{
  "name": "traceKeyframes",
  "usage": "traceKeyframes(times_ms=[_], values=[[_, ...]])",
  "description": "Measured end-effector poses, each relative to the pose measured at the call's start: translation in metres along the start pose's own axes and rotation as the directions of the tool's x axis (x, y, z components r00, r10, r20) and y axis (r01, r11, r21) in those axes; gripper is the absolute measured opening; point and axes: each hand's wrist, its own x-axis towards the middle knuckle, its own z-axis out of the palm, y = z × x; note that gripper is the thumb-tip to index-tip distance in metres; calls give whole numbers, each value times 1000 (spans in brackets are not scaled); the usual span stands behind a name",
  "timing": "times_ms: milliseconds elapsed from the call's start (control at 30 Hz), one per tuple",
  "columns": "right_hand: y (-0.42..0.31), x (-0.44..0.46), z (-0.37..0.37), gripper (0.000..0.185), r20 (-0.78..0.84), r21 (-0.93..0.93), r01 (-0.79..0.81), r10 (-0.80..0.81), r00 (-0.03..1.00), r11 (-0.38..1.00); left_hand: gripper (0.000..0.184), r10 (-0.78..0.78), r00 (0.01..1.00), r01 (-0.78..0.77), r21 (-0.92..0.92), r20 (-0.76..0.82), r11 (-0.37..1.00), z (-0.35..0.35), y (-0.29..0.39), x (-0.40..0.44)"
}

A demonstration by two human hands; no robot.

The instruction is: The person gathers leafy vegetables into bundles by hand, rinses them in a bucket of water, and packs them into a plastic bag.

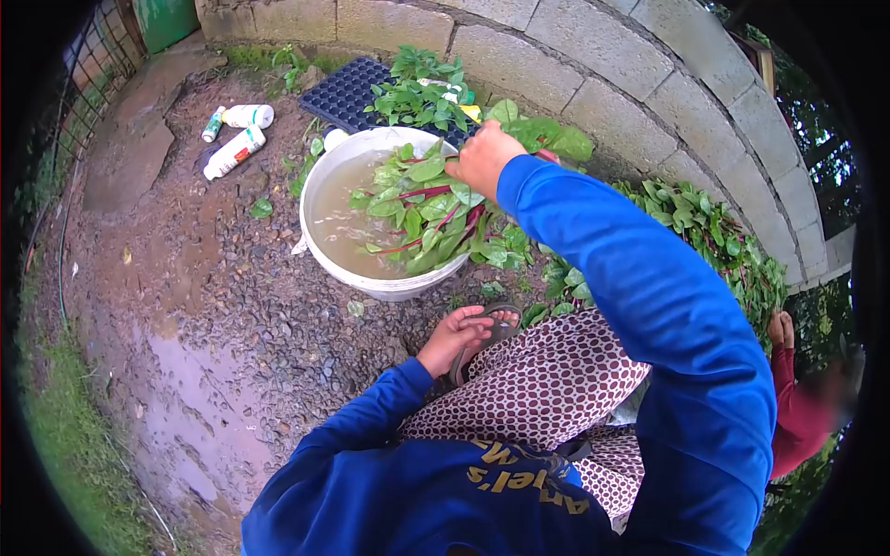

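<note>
The right hand (pixel 486 159), closed on leafy stems (pixel 428 215) at the bucket (pixel 391 291), should squeeze lightly, while the left hand (pixel 454 338) is half-open, empty.

Green leaves (pixel 434 211), magenta stems (pixel 426 193), white bucket (pixel 394 291), brownish water (pixel 348 222), blue sleeves (pixel 612 232), maroon-spotted trousers (pixel 528 380); distant sleeve (pixel 795 408) apparently red.

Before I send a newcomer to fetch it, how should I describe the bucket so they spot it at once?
Start at the block wall, with a black seedling tray near its foot. Next to that tray, by the person's right hand, is the white bucket. Unlike the bottles lying to its left, it is wide and open-topped, holding murky water and red-stemmed leaves.
</note>
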Motion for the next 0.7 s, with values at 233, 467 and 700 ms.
traceKeyframes(times_ms=[233, 467, 700], values=[[69, -58, 5, 23, -200, -70, -167, 150, 968, 983, 38, 28, 995, -38, 113, 91, 993, 59, 29, 38], [154, -199, 35, 31, -180, 73, -454, 460, 870, 888, 33, -100, 956, -70, 546, 276, 835, 151, 90, 87], [139, -446, 39, 66, 104, 31, -764, 758, 643, 644, 49, -167, 857, -341, 779, 488, 526, 328, 97, 132]])
